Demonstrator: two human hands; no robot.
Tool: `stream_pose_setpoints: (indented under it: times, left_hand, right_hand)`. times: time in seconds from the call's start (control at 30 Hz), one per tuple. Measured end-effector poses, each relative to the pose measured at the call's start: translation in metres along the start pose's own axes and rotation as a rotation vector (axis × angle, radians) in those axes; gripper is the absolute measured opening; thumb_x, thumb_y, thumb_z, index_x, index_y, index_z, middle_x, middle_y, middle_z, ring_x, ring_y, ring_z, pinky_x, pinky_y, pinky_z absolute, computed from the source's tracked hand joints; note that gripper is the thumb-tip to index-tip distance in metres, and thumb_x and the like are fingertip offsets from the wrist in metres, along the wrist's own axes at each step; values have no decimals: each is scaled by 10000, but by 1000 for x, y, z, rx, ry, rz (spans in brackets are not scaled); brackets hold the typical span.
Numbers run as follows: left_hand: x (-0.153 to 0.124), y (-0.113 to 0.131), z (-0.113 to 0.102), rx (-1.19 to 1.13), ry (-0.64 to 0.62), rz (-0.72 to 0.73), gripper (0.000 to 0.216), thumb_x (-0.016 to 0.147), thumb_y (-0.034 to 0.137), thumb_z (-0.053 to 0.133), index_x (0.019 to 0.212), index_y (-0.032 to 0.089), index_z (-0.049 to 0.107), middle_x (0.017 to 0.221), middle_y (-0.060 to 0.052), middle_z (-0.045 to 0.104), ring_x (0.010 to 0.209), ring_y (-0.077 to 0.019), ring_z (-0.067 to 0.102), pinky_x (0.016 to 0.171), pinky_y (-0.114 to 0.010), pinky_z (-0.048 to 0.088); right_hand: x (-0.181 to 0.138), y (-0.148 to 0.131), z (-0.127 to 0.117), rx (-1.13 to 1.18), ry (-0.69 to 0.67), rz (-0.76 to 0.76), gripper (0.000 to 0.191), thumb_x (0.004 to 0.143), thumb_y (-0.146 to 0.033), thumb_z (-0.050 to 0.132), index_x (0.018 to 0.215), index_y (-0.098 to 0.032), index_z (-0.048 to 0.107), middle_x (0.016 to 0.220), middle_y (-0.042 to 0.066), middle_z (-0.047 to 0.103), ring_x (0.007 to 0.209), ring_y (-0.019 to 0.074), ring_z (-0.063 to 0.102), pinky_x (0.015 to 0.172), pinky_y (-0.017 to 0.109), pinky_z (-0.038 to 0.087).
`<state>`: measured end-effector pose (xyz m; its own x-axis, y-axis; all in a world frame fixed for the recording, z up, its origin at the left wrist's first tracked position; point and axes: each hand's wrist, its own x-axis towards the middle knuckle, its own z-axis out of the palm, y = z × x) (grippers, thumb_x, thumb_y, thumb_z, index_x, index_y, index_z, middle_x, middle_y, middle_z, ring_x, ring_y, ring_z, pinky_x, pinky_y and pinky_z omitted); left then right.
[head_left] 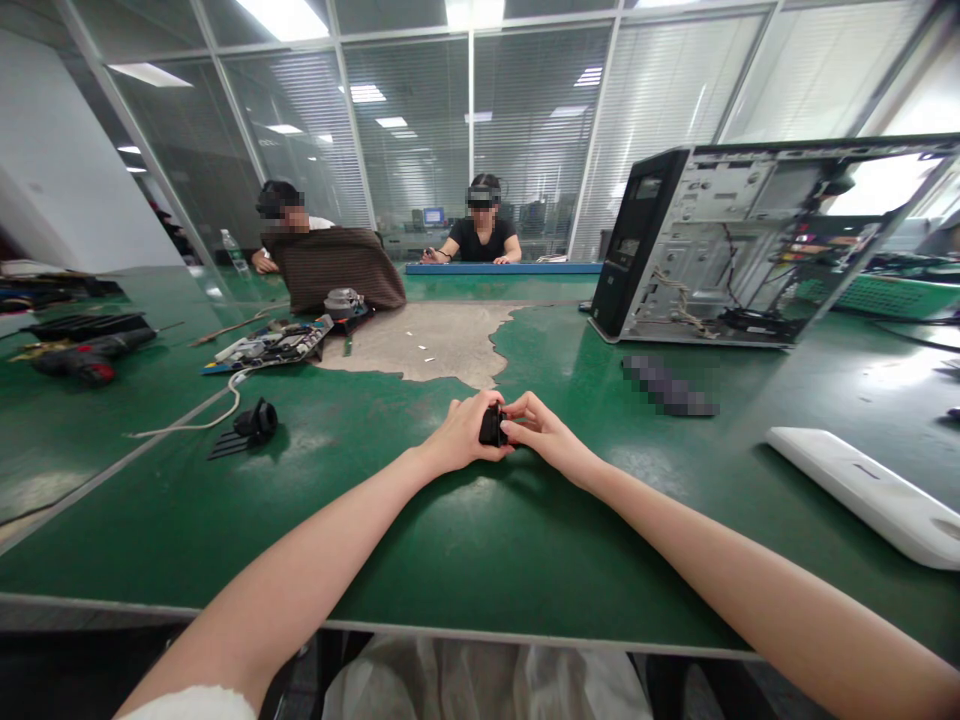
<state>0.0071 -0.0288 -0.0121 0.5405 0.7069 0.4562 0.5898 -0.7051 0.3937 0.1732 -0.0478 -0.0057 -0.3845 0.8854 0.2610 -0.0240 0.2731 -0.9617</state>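
Both my hands meet over the green table (465, 540) near its middle. My left hand (461, 432) and my right hand (541, 430) are closed from either side on a small black part (493, 427), fingers curled round it. Most of the part is hidden by my fingers. It rests on or just above the table top; I cannot tell which.
An open computer case (757, 250) lies on its side at the back right. A white cover panel (862, 490) lies at the right. A circuit board (274, 342), a black fan piece (251, 425) with a white cable, and a drill (90, 355) lie at the left. Two people sit at the far end.
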Motion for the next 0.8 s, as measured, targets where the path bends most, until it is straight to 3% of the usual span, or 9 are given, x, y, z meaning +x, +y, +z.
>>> stream_pose_setpoints:
  times: [0.23,0.47,0.63,0.8]
  left_hand:
    - [1,1,-1,-9,-2,-10,552,629,392,657,1061,235,353,1051,-24,520,946,-220,519,811,-351,322]
    - [0,0,-1,-3,-2,-10,541,630,342,644,1073,234,353,1019,-11,531,924,-216,525,796,-343,316]
    - [0,0,0,-4,-1,-26,561,628,365,649,1083,241,347,1063,-25,522,961,-228,516,810,-351,313]
    - [1,0,-1,-5,1,-16,555,627,380,657,1066,239,348,1057,-27,523,953,-224,520,807,-349,319]
  right_hand:
    - [3,6,-2,-75,61,79,277,705,-329,632,901,-205,481,909,17,555,797,140,570,770,354,482]
    - [-1,-1,-1,-18,-36,11,309,647,-272,692,846,-216,462,905,8,563,834,148,568,787,347,473]
    - [0,0,0,-11,9,3,237,696,-337,639,784,-211,458,895,3,564,783,134,564,752,332,481]
    - [2,5,-1,-51,50,56,273,689,-317,642,880,-219,475,886,6,545,797,141,560,767,344,476]
